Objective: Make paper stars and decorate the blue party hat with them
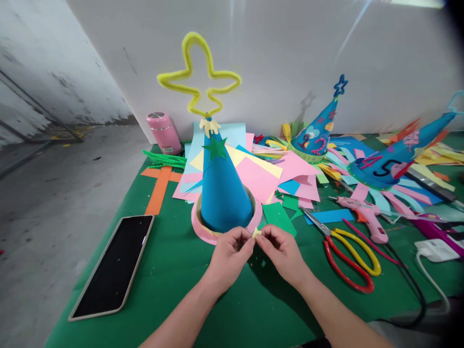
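Observation:
Both hands meet in front of a blue paper cone hat (224, 193). A small pale yellow paper piece (256, 232) is pinched between my left hand (232, 253) and my right hand (284, 253); its full shape is partly covered by the fingers. The hat stands upright with a pink brim (206, 236) round its base. On its side sits a green paper star (216, 147), below a cream paper fringe (210, 126). A yellow pipe-cleaner star (199, 82) rises from its tip.
At right lie scissors (348, 256) and a pink glue gun (369, 217) with its cord. A phone (112, 268) lies at left. Behind are paper sheets (257, 176), a pink flask (165, 133) and two decorated hats (317, 130). The table's left edge drops to the floor.

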`<act>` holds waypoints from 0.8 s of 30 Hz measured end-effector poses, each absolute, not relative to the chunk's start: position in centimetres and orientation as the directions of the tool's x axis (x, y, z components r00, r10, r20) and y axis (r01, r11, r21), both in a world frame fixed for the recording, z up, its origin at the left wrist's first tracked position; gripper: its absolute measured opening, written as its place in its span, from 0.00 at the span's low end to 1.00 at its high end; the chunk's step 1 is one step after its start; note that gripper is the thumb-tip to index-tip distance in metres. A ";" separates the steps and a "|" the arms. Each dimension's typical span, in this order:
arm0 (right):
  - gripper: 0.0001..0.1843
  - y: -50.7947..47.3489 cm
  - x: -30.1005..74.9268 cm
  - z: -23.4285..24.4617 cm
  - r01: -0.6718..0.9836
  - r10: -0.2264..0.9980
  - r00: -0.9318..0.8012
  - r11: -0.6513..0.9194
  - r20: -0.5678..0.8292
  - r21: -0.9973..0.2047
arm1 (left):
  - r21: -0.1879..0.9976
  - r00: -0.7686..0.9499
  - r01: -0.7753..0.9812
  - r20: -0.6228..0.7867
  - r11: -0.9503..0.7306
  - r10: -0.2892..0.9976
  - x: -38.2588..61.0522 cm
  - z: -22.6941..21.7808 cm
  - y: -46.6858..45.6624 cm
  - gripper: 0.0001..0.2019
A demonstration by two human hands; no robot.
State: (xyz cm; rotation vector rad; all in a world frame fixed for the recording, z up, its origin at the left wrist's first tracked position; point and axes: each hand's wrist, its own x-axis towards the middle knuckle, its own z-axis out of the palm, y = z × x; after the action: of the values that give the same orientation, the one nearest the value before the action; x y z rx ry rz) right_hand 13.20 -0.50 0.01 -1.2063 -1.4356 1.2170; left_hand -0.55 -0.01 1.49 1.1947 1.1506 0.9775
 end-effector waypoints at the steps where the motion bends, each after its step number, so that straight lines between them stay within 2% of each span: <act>1: 0.12 -0.5 13.2 0.1 0.158 0.988 -0.149 0.072 0.049 -0.985 | 0.992 0.173 0.029 -0.126 0.123 0.977 -0.6 1.5 0.0 0.09; 11: 0.12 -0.7 13.4 1.0 0.335 0.974 -0.172 0.198 0.146 -0.921 | 0.995 0.215 0.085 -0.059 0.042 0.975 -0.9 1.3 0.2 0.09; 15: 0.12 -0.7 13.4 0.9 0.277 0.967 -0.222 0.185 0.124 -0.943 | 0.995 0.245 0.081 -0.083 0.065 0.966 -1.1 1.4 0.3 0.09; 19: 0.12 -0.5 13.5 0.6 0.192 0.967 -0.243 0.125 0.076 -0.973 | 0.984 0.272 0.016 -0.177 0.180 0.946 -1.2 1.5 0.3 0.10; 24: 0.13 -0.5 13.8 0.5 0.166 0.964 -0.265 0.075 0.029 -0.983 | 0.952 0.249 -0.072 -0.273 0.299 0.929 -1.0 1.1 0.3 0.11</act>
State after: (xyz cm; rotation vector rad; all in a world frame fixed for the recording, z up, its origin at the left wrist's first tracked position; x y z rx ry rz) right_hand 13.81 -0.49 0.49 -1.1607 -1.5615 1.2730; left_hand -1.01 0.33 1.06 1.0219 1.0825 0.8748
